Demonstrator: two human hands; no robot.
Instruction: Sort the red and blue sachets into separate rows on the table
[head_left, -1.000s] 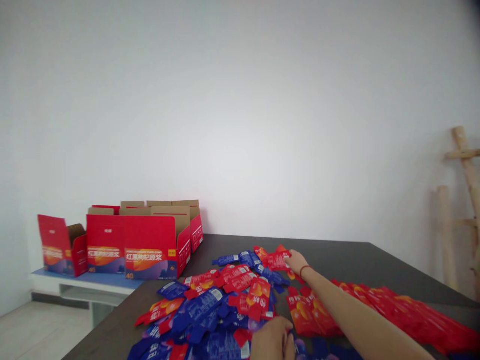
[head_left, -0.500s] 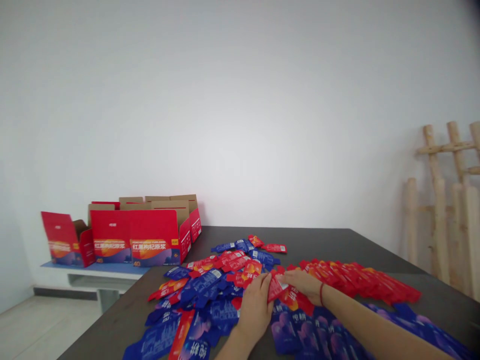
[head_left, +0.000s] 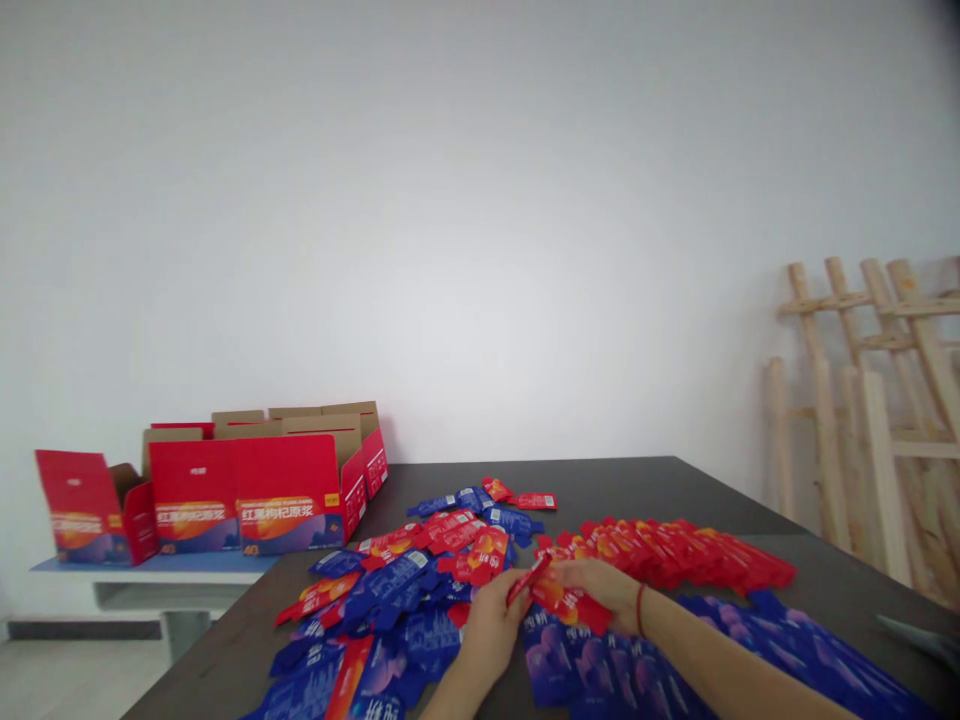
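Observation:
My left hand is closed around a red pouch, which is tilted up so that mostly its edge shows. Beside it, my right hand grips a red and orange pouch by its far side; whether more pouches lie beneath is hidden. Under and left of my left hand spreads a loose, mixed pile of blue pouches and red ones. Beyond my right forearm lies an overlapping row of red pouches. Overlapping blue pouches lie below that forearm, partly covered by it.
Open red cartons stand at the left, some on a low white bench with a blue top. Light wooden racks lean at the right wall. A grey pointed object lies near the right edge of the dark table.
The view has turned slightly right, shifting the scene leftward. The red pouch in my left hand has tipped from face-up to nearly edge-on. My right hand stays close beside it.

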